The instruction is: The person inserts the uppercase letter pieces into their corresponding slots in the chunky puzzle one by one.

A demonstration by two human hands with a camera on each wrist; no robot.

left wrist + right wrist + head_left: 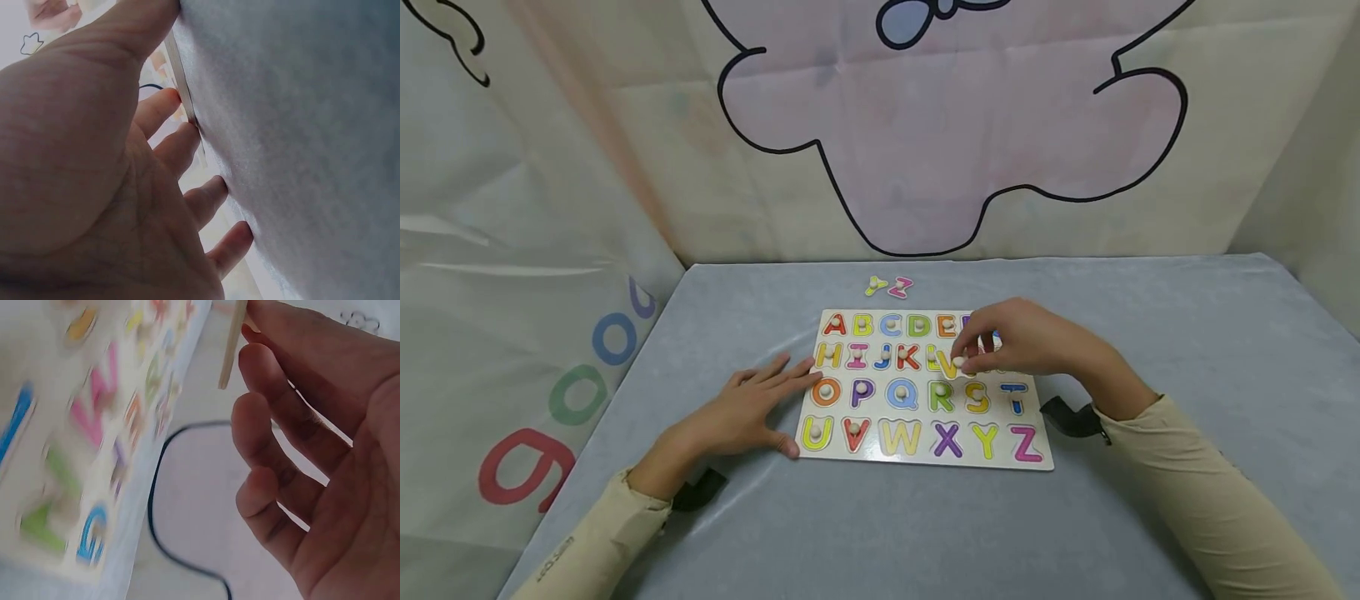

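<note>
A white alphabet puzzle board (pixel 925 462) lies on the table, its colored letters in rows and many of them carrying round knobs. My right hand (pixel 1026 337) pinches a yellow letter piece (pixel 948 367) by its knob, over the board's second row. Fingers partly cover that piece, which looks like a W or V; its thin wooden edge (pixel 232 353) shows in the right wrist view. My left hand (pixel 737 412) has its fingers spread, with fingertips at the board's left edge. In the bottom row, the yellow W spot (pixel 900 437) shows no knob.
Behind the board lie a loose yellow Y piece (pixel 875 286) and a pink Z piece (pixel 900 287). Grey cloth (pixel 880 533) covers the table. A printed curtain (pixel 917 167) hangs along the far edge, and another sheet (pixel 497 333) on the left.
</note>
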